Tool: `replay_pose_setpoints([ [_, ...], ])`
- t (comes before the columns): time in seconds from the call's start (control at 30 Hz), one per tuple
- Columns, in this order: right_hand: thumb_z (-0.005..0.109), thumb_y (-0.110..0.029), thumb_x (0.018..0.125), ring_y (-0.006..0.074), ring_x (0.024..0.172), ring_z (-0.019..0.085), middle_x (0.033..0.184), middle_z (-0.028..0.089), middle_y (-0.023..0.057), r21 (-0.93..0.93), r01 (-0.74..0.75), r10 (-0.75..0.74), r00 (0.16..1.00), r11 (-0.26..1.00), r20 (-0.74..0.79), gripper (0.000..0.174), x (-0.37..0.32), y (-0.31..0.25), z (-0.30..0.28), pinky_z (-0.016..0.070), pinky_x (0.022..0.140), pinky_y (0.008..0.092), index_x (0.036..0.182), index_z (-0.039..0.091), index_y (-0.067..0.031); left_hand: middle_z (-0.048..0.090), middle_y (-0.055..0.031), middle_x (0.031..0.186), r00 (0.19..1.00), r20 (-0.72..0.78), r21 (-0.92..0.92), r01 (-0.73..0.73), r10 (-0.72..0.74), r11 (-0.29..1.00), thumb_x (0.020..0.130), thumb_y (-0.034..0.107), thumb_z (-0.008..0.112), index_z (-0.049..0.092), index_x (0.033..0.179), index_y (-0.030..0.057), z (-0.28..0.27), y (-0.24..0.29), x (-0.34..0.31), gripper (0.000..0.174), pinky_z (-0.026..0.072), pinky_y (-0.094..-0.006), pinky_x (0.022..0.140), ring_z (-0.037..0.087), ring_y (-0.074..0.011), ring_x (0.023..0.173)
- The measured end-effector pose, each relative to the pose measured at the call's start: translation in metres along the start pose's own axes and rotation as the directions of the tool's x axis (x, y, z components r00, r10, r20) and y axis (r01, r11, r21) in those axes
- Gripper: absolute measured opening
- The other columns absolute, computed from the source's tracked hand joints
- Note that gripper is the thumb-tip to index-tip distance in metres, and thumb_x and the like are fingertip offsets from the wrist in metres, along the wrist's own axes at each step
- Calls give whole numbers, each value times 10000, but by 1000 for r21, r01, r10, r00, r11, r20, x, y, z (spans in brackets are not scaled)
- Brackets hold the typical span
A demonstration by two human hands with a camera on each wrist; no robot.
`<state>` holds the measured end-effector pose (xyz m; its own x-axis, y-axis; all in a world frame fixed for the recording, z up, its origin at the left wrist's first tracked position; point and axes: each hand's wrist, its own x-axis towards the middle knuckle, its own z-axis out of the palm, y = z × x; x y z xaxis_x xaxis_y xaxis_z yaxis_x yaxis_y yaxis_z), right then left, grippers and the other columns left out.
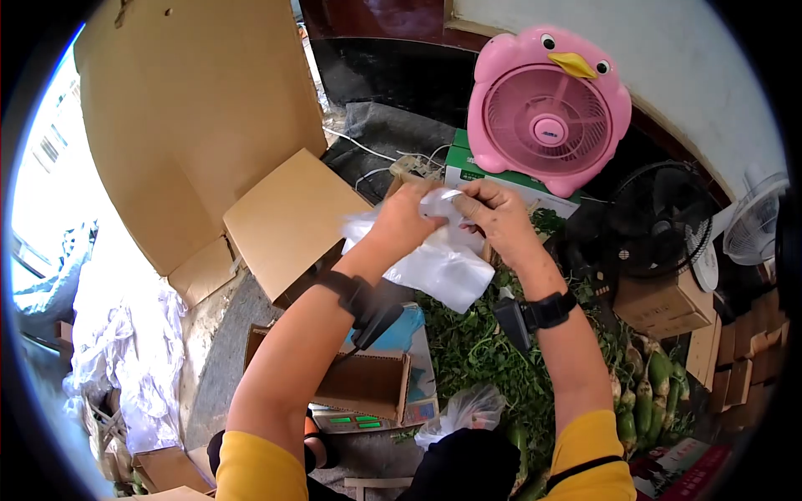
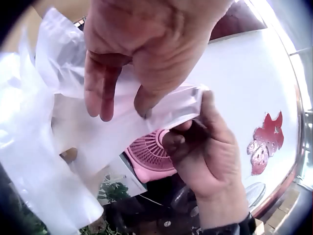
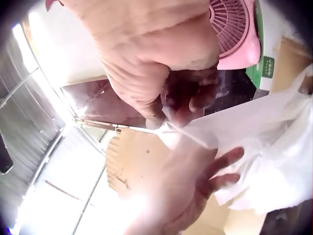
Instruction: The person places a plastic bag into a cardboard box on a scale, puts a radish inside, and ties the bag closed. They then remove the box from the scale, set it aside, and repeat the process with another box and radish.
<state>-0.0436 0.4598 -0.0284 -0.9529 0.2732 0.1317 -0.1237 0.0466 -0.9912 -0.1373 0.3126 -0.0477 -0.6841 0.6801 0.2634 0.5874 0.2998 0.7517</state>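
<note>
A thin white plastic bag (image 1: 447, 267) hangs between both hands, creased and loosely spread over the greens. My right hand (image 1: 501, 221) pinches the bag's edge between thumb and curled fingers, seen closely in the right wrist view at the thumb tip (image 3: 155, 122). Against the bag's upper part is my left hand (image 1: 405, 221). In the left wrist view its thumb and fingers (image 2: 110, 93) stand apart in front of the white film (image 2: 117, 132). That hand is blurred in the right wrist view, its fingers stretched toward the bag.
Below lies a heap of leafy greens (image 1: 476, 346), with green-and-white vegetables (image 1: 647, 401) to the right. An open carton (image 1: 359, 384) sits on a scale (image 1: 422, 409). Cardboard boxes (image 1: 292, 209) stand left, a pink fan (image 1: 547, 117) behind, and a black fan (image 1: 660, 221) at right.
</note>
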Motion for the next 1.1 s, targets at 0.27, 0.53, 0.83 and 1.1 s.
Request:
replay_pose_setpoints([
  [0.27, 519, 52, 749, 244, 902, 594, 1024, 598, 131, -343, -221, 183, 973, 913, -138, 427, 44, 141, -19, 470, 778, 306, 1174, 501, 8, 648, -93, 837, 992, -129, 57, 20, -12, 998, 843, 96, 537, 639, 971, 36, -55, 21, 13, 174, 491, -294, 658, 622, -181, 747],
  [0.53, 580, -110, 738, 362, 982, 568, 1032, 596, 230, -512, -93, 141, 989, 854, 55, 351, 85, 229, 5, 447, 845, 381, 1061, 571, 27, 574, -109, 1116, 915, 129, 123, -396, 381, 910, 653, -86, 533, 601, 883, 0, -57, 39, -1, 254, 479, -364, 815, 570, -304, 983],
  [0.83, 578, -138, 766, 374, 1009, 544, 1079, 561, 255, -774, -289, 370, 926, 564, -76, 344, 82, 209, -21, 436, 859, 387, 1079, 578, 5, 569, -120, 1184, 912, -372, -22, -193, 171, 981, 799, 17, 572, 615, 1017, 27, -113, 22, -31, 222, 437, -293, 862, 583, -223, 1002],
  [1.1, 566, -103, 790, 253, 784, 613, 853, 630, 154, -436, -137, 31, 970, 889, -242, 317, 59, 140, 6, 481, 719, 308, 1094, 580, -15, 399, -190, 1357, 967, -162, 153, -170, 195, 973, 683, -62, 621, 634, 911, -10, -167, 27, -121, 234, 320, -328, 1018, 415, -252, 1229],
])
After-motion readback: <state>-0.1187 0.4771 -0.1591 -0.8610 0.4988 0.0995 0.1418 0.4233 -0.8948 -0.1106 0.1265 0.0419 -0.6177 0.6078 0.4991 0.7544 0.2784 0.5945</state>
